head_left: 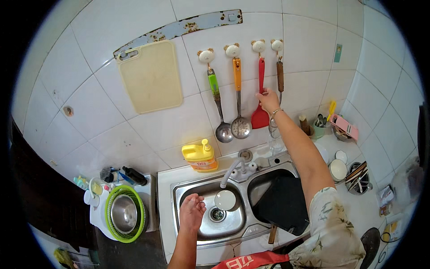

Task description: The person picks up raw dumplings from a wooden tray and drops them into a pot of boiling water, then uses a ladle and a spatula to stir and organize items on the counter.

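My right hand is raised to the tiled wall, its fingers closed on the lower handle of a red spatula. The spatula hangs upright from a bear-shaped hook. To its left hang a slotted skimmer with an orange handle and a ladle with a green handle. A brown-handled utensil hangs on the right, its lower part partly behind my wrist. My left hand is over the left sink basin, empty, with loosely curled fingers. A small white dish is beside it, near the drain.
A faucet rises between the basins. A flat black object fills the right basin. Behind the sink stands a yellow pump jug. A cream cutting board hangs left; a green basket holds a metal bowl. Bowls and cutlery stand right.
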{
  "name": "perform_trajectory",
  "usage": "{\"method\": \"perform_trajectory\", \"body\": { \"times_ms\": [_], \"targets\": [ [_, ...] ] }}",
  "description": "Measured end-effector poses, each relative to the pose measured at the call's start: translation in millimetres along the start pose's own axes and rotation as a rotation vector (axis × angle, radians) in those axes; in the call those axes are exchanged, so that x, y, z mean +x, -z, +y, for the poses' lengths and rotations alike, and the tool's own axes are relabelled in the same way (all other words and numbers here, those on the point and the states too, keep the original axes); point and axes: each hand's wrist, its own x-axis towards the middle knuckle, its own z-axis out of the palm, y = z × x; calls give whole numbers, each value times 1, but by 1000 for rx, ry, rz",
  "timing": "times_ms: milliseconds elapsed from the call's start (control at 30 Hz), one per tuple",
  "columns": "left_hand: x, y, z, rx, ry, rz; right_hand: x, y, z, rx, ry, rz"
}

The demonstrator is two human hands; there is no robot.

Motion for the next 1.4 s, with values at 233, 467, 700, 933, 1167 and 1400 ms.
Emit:
{"method": "perform_trajectory", "body": {
  "times_ms": [233, 467, 700, 933, 1167, 1400],
  "targets": [
    [-4, 5, -8, 12, 16, 49, -9, 17, 2, -303, 211, 19],
    [-22, 9, -10, 20, 26, 44, -37, 41, -20, -396, 283, 52],
    [-43, 10, -15, -7, 43, 32, -60, 63, -60, -628, 327, 41],
    [-61, 20, -11, 5, 22, 1, -63, 101, -109, -673, 397, -21],
    [-81, -9, -15, 67, 49, -145, -175, 104, -146, 57, 248, -191],
    [-143, -86, -72, 148, 243, -607, -436, 134, -111, 570, 172, -229]
  ]
}}
